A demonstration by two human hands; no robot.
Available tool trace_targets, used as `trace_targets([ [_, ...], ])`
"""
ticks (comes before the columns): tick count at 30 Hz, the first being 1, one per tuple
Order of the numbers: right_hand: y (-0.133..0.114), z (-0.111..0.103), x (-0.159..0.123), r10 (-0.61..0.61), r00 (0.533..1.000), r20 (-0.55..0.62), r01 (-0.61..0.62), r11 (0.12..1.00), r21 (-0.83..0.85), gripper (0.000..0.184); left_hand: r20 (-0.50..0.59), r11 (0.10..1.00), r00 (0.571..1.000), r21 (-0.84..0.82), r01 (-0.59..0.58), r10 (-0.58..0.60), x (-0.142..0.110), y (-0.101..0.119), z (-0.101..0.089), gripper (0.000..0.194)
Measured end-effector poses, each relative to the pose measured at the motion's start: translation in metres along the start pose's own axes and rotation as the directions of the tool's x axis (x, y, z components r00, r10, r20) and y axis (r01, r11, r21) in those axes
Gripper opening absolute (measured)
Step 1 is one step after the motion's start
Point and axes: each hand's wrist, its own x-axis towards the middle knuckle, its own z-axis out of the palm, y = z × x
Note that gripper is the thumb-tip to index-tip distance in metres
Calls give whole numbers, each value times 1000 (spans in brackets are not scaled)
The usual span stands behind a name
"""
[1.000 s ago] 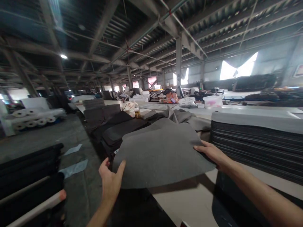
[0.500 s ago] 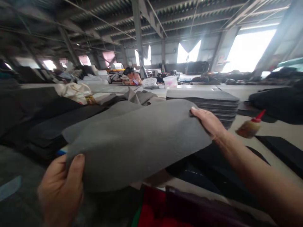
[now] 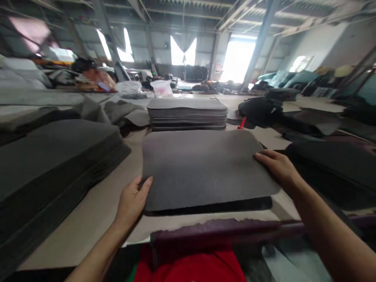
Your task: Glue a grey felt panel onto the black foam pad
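A broad beige worktop (image 3: 96,225) is bearing a thick dark layered stack (image 3: 63,156) at left; near the front edge, a grey round-cornered rectangular sheet (image 3: 202,172) is hovering, the left hand (image 3: 133,199) and right hand (image 3: 278,167) grasping its opposite sides.

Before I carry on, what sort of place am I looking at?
Probably a factory workshop: a held grey sheet, a stack of similar pieces behind it, and a broad table crowded with material.

White daylight glares through windows (image 3: 239,58) ahead of me; my bench (image 3: 96,213) is dimmer, edges stretched and soft.
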Motion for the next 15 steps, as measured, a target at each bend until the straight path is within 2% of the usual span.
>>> trace_targets([
  [3, 30, -5, -2, -38, 999, -10, 38, 997, -62, 48, 26, 987, 1000, 161, -20, 15, 3, -2, 10, 49],
  [7, 61, -4, 2, -68, 998, -6, 67, 990, -123, 48, 39, 939, 999, 342, -30, 18, 4, -4, 13, 45],
  [11, 80, -3, 6, -92, 996, -10, 89, 985, -149, 47, 44, 896, 999, 443, -21, 2, 3, -7, 14, 44],
  [15, 90, -2, 6, -107, 994, 8, 107, 978, -178, 44, 39, 846, 999, 533, 6, -32, 1, -3, 15, 43],
])
